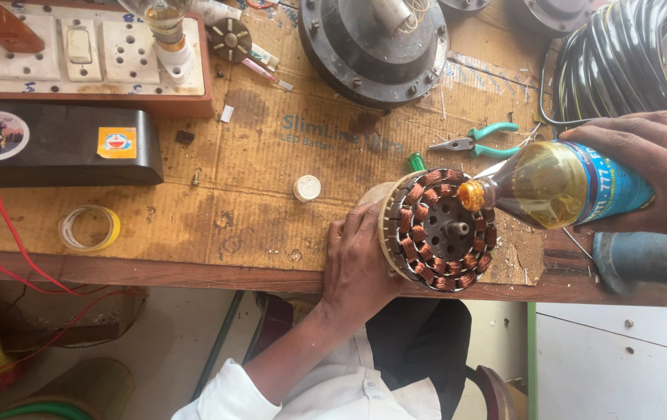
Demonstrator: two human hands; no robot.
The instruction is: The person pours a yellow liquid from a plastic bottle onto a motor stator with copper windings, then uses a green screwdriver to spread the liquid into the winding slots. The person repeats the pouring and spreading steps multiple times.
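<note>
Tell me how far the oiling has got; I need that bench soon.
Done: the bottle's white cap is off and lies on the cardboard. In hand: the left hand steadies the stator on edge while the right hand tips the bottle, its mouth at the copper windings. Left: the bottle looks partly full and uncapped; the pliers lie out.

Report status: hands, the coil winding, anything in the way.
Left hand steadies copper-wound stator. Right hand tips open bottle of yellow liquid over it. Pliers lie beside, clear.
</note>
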